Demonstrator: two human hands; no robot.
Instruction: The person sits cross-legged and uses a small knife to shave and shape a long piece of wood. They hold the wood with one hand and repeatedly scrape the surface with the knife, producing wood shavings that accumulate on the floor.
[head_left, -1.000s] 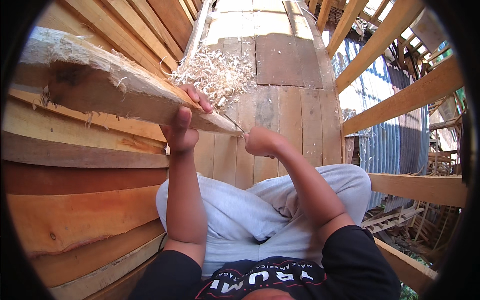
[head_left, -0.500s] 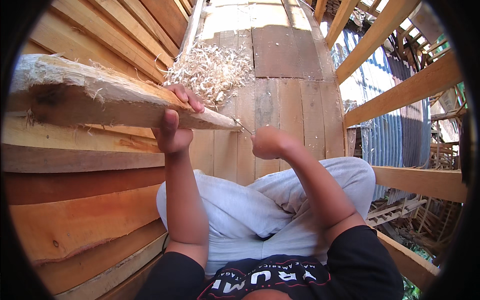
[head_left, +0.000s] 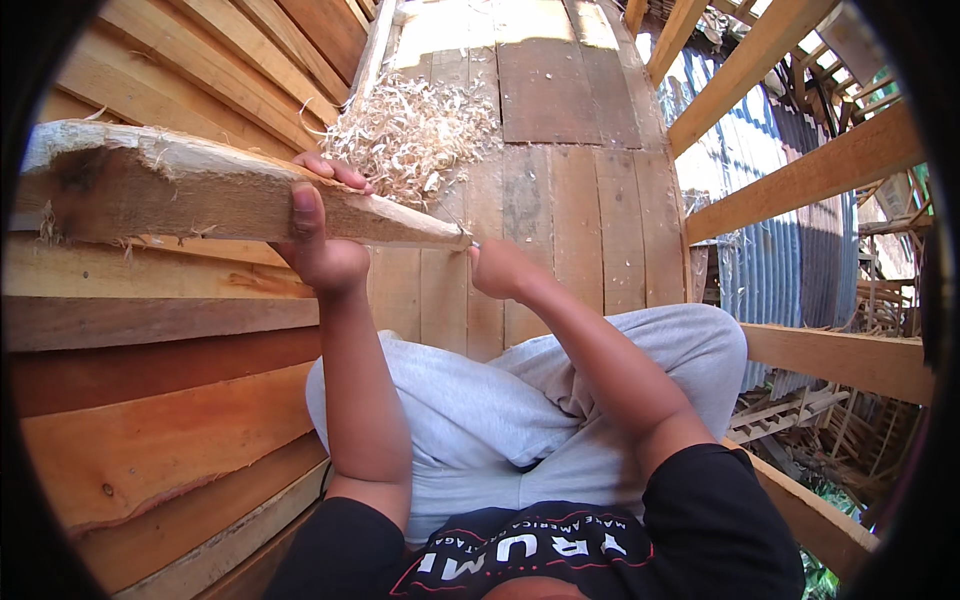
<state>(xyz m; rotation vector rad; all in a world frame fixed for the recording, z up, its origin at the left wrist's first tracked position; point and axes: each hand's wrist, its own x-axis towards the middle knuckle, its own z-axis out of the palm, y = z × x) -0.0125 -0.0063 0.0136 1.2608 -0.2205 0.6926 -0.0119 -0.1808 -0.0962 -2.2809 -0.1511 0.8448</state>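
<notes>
"What's on your left?"

"The thick end of my long piece of wood (head_left: 240, 195). It lies sideways and gets skinny toward the right."

"And your hands?"

"My left hand (head_left: 325, 235) holds its middle, thumb on my side, fingers over the far edge. Past that far edge sits a pile of curly shavings (head_left: 410, 135). A thin tool (head_left: 455, 222) is at the wood's skinny tip. My right hand (head_left: 503, 268), curled tight around the tool, is nearest that tip."

"Any room?"

"Right of the tip, floor boards (head_left: 575, 240) stretch toward a wooden rail (head_left: 810, 180)."
</notes>
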